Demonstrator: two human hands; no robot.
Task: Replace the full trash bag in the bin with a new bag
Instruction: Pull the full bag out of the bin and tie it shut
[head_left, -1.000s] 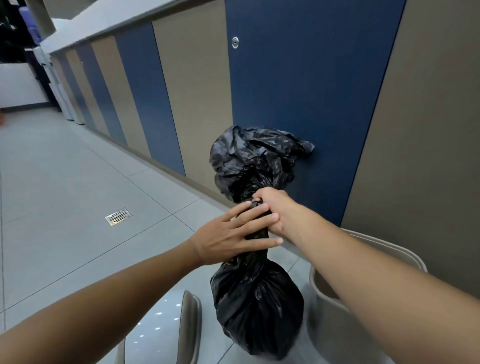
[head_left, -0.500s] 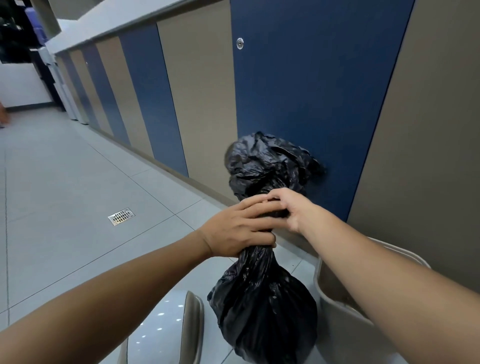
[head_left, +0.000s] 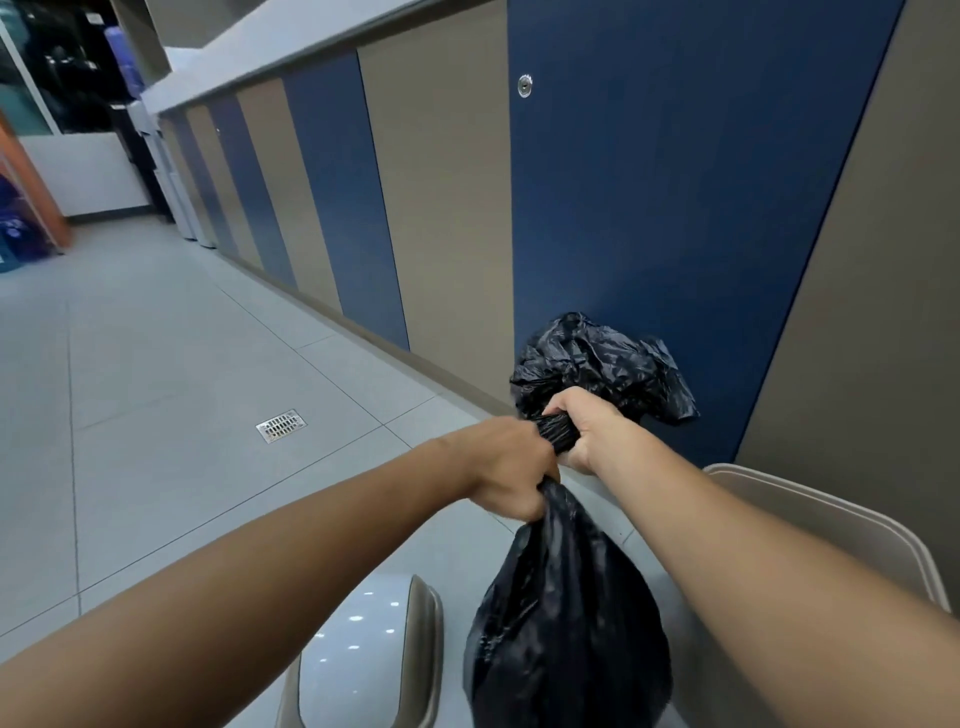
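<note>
**Full bag hangs by its neck between your two hands, beside the open bin**

The full trash bag (head_left: 566, 623) hangs in the air in front of you, its long axis running near vertical: the heavy, rounded body is low, the twisted neck rises from it, and the loose crumpled top flares out above your hands against the blue panel (head_left: 675, 208). The body sits just left of the bin (head_left: 831, 519) and looks clear of its rim, though the bottom of the bag runs out of view, so you cannot tell whether it rests on anything.

Your left hand (head_left: 506, 470) is curled round the neck at the lower point, just above the bulge. Your right hand (head_left: 582, 428) is clenched on the neck directly above it, just under the loose top; only a short band of twisted plastic shows between the two. Both are equally near; the left carries the point closest to the weight.

The next move probably turns on that short band: knotting or cinching needs the loose top brought round it.

The bin stands at your right, its mouth open; the little of the inside that shows has no liner visible. A grey lid-like piece (head_left: 415, 649) stands at lower left on the tiled floor (head_left: 156, 389), and a floor drain (head_left: 281, 425) lies well apart to the left.
</note>
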